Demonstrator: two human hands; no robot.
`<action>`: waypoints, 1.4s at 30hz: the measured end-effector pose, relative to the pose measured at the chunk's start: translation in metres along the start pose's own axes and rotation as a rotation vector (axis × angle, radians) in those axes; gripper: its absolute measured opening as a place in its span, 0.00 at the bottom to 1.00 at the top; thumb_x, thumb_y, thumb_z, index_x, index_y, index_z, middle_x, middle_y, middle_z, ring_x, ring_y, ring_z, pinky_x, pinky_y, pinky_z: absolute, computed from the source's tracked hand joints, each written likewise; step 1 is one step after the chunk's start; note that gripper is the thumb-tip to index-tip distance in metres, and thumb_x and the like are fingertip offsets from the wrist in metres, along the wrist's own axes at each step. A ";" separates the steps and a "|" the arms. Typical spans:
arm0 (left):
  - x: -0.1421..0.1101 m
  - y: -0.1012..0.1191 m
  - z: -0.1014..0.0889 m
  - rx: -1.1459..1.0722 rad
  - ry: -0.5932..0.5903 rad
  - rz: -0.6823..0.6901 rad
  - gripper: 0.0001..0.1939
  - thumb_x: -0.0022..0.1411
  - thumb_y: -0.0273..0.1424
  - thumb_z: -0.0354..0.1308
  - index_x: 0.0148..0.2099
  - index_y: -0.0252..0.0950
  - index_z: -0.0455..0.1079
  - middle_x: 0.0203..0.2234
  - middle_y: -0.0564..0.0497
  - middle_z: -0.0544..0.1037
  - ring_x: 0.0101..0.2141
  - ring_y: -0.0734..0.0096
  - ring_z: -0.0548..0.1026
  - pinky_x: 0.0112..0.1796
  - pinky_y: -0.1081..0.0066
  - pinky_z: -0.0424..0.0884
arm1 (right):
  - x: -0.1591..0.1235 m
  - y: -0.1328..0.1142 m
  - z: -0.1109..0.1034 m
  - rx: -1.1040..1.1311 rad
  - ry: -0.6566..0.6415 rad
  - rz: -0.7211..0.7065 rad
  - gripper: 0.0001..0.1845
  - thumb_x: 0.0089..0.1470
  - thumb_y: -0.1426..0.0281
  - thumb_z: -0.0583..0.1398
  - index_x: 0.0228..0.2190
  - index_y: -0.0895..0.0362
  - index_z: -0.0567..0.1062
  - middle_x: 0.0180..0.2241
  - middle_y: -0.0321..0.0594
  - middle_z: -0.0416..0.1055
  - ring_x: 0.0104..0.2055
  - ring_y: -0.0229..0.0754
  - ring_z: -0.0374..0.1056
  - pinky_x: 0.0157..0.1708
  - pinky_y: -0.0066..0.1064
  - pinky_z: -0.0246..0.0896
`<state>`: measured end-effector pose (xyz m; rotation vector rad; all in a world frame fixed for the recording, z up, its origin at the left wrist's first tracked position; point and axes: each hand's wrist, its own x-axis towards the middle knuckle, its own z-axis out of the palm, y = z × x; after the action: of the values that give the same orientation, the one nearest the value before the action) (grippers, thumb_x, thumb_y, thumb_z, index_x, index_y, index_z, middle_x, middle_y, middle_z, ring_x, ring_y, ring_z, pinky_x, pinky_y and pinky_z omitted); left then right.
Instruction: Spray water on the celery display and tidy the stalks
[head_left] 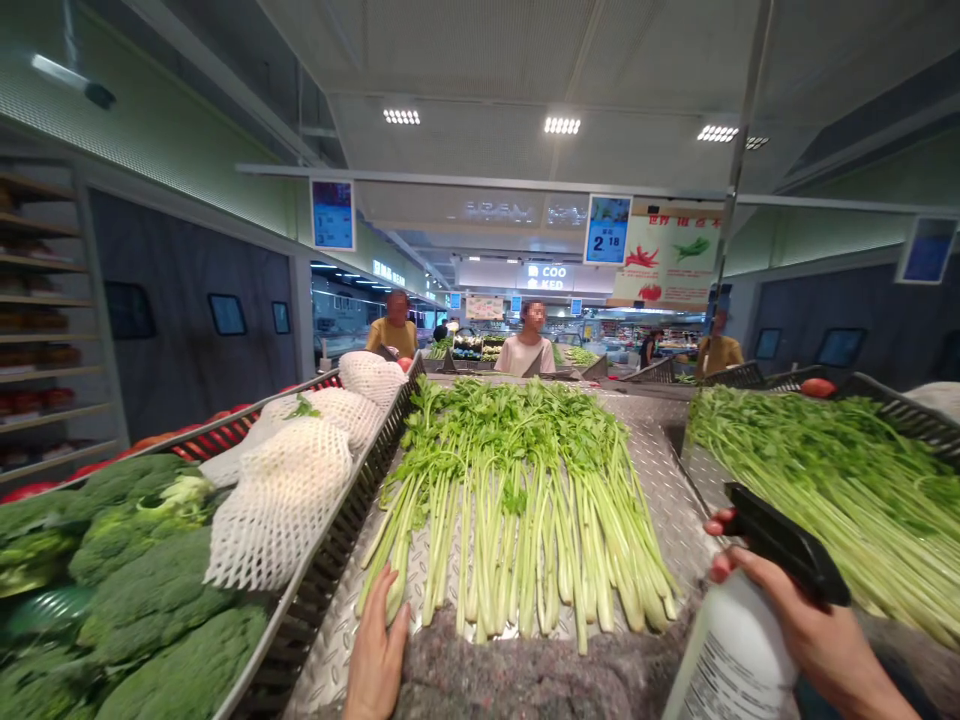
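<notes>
Celery (pixel 525 500) lies spread across a metal tread-plate shelf (pixel 645 430), its leaves at the far side and its pale stalk ends toward me. At the lower left of the bunch, my left hand (pixel 379 645) is open, its fingers stretched along the outermost stalks; whether they touch is hard to tell. A white spray bottle (pixel 739 660) with a black trigger head (pixel 787 540) stands upright in my right hand (pixel 802 620), which is wrapped round its neck. The nozzle points toward the celery. Beneath the stalk ends runs a grey felt-like cloth (pixel 517 680).
Left of the celery is a black crate (pixel 322 540) with broccoli (pixel 157 590) and produce in white foam nets (pixel 281 505). A mirror (pixel 810 480) on the right reflects the celery. Two people (pixel 525 345) stand beyond the display. Price signs (pixel 607 230) hang overhead.
</notes>
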<state>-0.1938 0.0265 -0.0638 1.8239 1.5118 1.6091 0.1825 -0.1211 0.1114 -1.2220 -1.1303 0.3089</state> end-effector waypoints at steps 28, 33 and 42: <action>0.086 0.081 -0.006 -0.199 0.233 0.052 0.23 0.58 0.38 0.39 0.53 0.33 0.55 0.51 0.43 0.61 0.52 0.65 0.58 0.52 0.62 0.52 | -0.016 -0.019 0.067 0.032 -0.103 -0.080 0.15 0.42 0.61 0.58 0.32 0.58 0.70 0.32 0.43 0.70 0.24 0.38 0.65 0.25 0.30 0.64; 0.088 0.081 -0.010 -0.184 0.252 0.053 0.23 0.58 0.38 0.39 0.53 0.33 0.55 0.51 0.43 0.61 0.53 0.65 0.58 0.52 0.62 0.52 | -0.020 -0.038 0.087 0.098 -0.229 -0.101 0.16 0.43 0.63 0.57 0.35 0.56 0.69 0.29 0.40 0.70 0.24 0.38 0.65 0.25 0.29 0.64; 0.090 0.075 -0.021 -0.097 0.269 0.043 0.23 0.59 0.37 0.38 0.52 0.30 0.56 0.51 0.41 0.61 0.53 0.64 0.57 0.53 0.62 0.51 | -0.020 -0.046 0.104 0.112 -0.351 -0.097 0.15 0.43 0.63 0.55 0.35 0.57 0.67 0.33 0.41 0.69 0.23 0.37 0.64 0.26 0.30 0.61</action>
<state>-0.1885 0.0601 0.0497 1.6517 1.4774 1.9773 0.0721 -0.0928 0.1314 -1.0341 -1.4487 0.5198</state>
